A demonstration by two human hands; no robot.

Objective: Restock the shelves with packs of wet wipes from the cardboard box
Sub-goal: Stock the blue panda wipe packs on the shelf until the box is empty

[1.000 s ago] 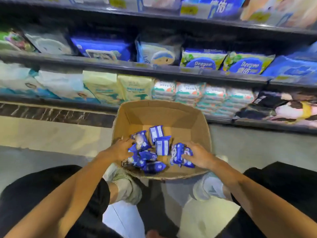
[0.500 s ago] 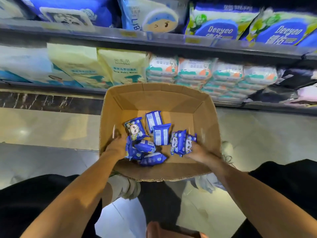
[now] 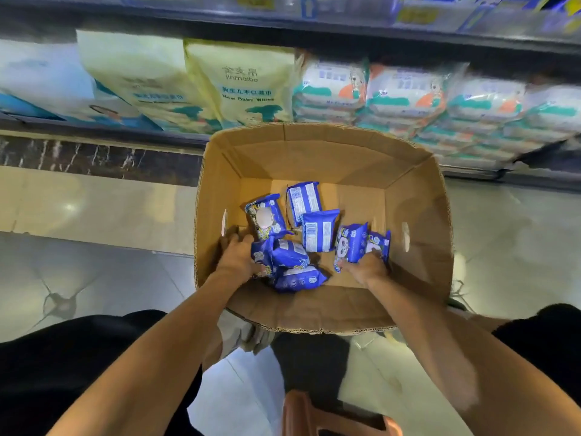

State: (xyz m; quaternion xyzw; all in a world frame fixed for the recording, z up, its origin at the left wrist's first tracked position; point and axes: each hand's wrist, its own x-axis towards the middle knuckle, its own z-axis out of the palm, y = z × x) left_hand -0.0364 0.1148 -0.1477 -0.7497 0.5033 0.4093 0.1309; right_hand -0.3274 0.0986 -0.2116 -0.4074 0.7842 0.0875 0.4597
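An open cardboard box (image 3: 418, 221) stands on the floor in front of me with several small blue packs of wet wipes (image 3: 319, 229) on its bottom. My left hand (image 3: 237, 256) is inside at the left, gripping a cluster of blue packs (image 3: 283, 256) near the front wall. My right hand (image 3: 364, 267) is inside at the right, its fingers curled on two upright blue packs (image 3: 352, 243). The bottom shelf (image 3: 103, 129) behind the box holds larger wipe packs.
Yellow-white baby wipe bags (image 3: 242, 83) and stacked white-green packs (image 3: 408, 99) fill the shelf behind the box. Tiled floor (image 3: 94, 215) spreads left and right. My knees in black shorts frame the view; a brown stool (image 3: 333, 420) is under me.
The view has dropped and moved closer to the box. Both hands have stayed on their blue packs, the right one reaching a little deeper toward the right wall.
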